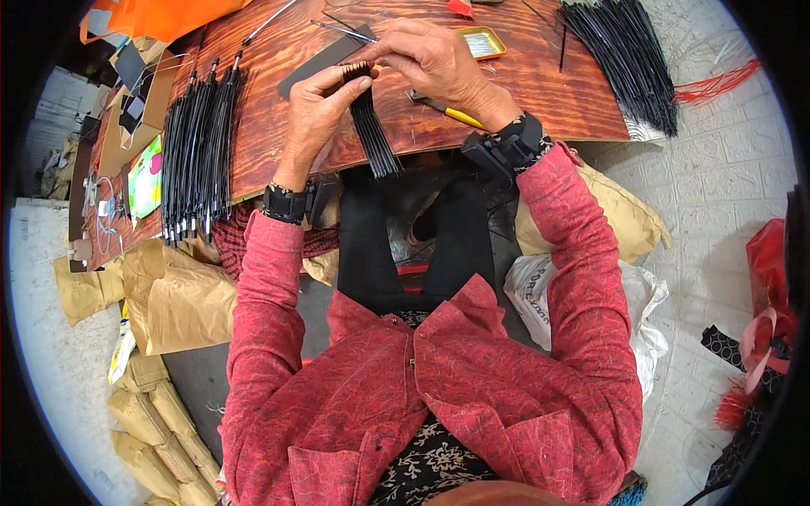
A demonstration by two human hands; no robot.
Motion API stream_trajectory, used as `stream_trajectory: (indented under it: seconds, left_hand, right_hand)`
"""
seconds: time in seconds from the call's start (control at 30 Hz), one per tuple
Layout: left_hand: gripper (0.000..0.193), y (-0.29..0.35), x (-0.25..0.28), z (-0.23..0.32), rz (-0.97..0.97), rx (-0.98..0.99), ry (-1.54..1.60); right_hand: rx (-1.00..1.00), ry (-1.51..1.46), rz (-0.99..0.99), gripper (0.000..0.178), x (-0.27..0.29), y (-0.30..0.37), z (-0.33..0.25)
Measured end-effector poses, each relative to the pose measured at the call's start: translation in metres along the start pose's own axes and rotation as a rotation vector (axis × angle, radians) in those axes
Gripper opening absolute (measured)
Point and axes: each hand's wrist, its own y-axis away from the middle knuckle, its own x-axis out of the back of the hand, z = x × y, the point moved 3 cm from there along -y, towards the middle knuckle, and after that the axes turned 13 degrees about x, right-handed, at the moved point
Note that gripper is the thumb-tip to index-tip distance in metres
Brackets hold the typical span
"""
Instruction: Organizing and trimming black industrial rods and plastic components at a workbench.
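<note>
Now the left hand [319, 108] pinches a flat row of slim black strands [371, 139], dangling by the streaked reddish wooden table [266, 139]; the right hand [437, 63] meets its top, grip unclear. Yellow-handled metal tool [456, 113] nearby, black strand bundles [201, 156] flanking!

You have 2 hands [314, 118], 2 black wristbands [284, 203], 1 held bunch of black strips [371, 133], 1 yellow-handled tool [460, 115], 1 small tin [504, 42], 1 dark flat plate [314, 66], 1 orange bag [169, 18] and 1 wooden table [557, 103], with 1 big black bunch [620, 55] at its right corner.
</note>
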Motion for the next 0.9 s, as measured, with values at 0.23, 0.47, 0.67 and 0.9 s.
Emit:
stream_trajectory:
  seconds: [0.23,0.47,0.67,0.9]
  left_hand:
    - [0.021,0.000,0.000,0.001,-0.039,0.006,0.009]
    - [0.021,0.000,0.000,0.002,-0.019,-0.025,-0.069]
    - [0.023,-0.001,0.000,-0.002,0.096,-0.069,-0.141]
    - [0.024,-0.001,-0.002,-0.005,0.113,-0.059,-0.083]
  right_hand:
    - [0.053,-0.125,-0.057,0.013,0.002,-0.006,0.007]
    - [-0.049,-0.180,-0.043,0.015,-0.001,-0.004,0.002]
    - [0.017,0.031,-0.017,0.016,-0.001,-0.004,-0.005]
    - [-0.348,-0.509,0.075,0.012,-0.010,0.004,0.004]
